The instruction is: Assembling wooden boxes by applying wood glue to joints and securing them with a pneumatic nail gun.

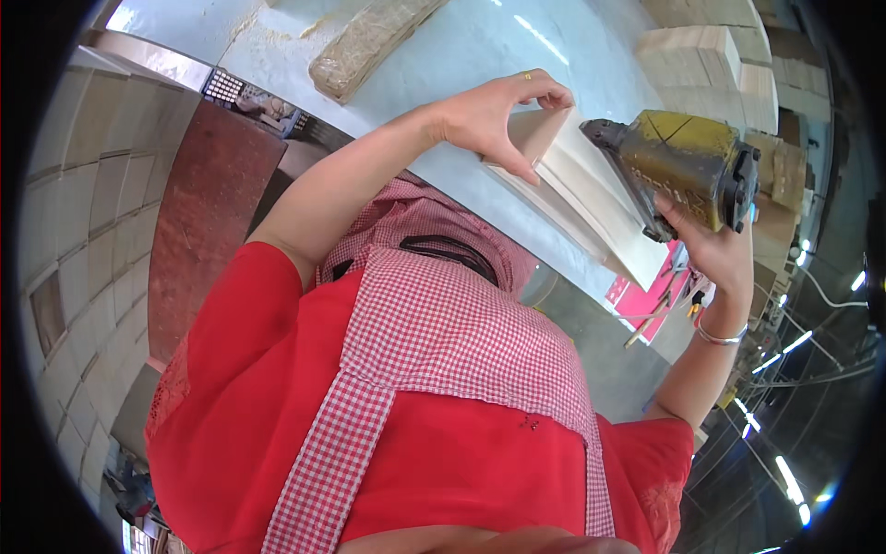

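My left hand grips the far left end of a light wooden box frame, thumb on the near side and fingers bent over the far corner. The frame is made of thin pale boards and rests on the table, slanting toward me on the right. In my right hand is a worn yellow and black staple gun, held by its body, with fingers partly hidden behind it. Its dark nose lies against or just above the frame's right-hand board; I cannot tell whether it touches.
The pale blue table carries a long wrapped brown bundle. Wooden boards are stacked at the far right. A pink sheet with small tools lies near the table's right edge. More stacked boards and a reddish-brown panel stand left.
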`<act>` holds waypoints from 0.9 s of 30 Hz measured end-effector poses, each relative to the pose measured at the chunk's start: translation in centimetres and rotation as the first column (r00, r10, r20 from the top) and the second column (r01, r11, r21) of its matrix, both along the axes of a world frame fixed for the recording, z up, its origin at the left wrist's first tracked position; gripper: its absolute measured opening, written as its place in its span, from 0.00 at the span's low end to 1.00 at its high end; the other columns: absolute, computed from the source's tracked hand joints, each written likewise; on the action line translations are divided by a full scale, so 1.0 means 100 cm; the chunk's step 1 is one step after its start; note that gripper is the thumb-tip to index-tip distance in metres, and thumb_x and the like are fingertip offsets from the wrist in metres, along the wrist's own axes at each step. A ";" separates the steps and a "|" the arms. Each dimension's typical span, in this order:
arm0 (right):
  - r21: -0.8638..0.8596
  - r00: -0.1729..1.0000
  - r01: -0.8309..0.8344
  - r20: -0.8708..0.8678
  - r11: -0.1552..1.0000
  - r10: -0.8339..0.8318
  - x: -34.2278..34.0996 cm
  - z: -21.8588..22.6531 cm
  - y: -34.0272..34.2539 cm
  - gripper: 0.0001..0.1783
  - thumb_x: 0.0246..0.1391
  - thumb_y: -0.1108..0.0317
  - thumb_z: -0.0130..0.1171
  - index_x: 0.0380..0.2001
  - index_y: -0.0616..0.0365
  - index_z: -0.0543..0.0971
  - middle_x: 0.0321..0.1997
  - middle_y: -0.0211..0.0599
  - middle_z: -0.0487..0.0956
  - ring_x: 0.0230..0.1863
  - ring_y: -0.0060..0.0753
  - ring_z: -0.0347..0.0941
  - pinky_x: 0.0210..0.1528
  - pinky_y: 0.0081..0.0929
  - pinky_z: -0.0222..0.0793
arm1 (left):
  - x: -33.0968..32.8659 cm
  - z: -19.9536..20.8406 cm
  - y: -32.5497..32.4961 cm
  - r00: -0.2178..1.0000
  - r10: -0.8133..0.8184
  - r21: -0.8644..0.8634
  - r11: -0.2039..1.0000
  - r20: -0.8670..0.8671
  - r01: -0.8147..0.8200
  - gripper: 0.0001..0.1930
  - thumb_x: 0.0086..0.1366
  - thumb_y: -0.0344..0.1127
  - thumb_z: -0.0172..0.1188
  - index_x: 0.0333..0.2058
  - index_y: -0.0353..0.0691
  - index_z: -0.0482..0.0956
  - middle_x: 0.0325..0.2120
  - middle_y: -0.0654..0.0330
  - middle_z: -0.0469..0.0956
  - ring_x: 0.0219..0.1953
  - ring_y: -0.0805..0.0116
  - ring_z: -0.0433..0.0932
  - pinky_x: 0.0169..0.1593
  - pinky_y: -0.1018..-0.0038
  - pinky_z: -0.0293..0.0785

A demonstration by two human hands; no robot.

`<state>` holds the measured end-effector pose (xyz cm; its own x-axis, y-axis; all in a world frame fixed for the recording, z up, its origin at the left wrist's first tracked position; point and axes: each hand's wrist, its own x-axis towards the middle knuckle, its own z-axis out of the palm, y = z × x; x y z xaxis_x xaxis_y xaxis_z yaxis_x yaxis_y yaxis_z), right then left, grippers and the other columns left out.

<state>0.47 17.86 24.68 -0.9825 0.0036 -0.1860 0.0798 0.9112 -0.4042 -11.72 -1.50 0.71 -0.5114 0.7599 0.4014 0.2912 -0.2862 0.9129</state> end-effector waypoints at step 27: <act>-0.003 0.971 0.182 0.157 0.983 -0.180 -0.024 -0.005 0.004 0.24 0.45 0.70 0.74 0.45 0.67 0.77 0.44 0.40 0.83 0.43 0.28 0.78 0.47 0.28 0.74 | 0.003 -0.003 0.005 1.000 -0.006 0.062 0.998 0.007 0.006 0.48 0.32 0.42 0.79 0.57 0.41 0.68 0.50 0.60 0.70 0.54 0.65 0.68 0.60 0.65 0.62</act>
<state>-1.97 18.21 24.16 -0.9248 0.1742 -0.3383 0.3060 0.8689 -0.3891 -11.44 -1.05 0.37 -0.5101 0.7367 0.4439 0.2824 -0.3441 0.8955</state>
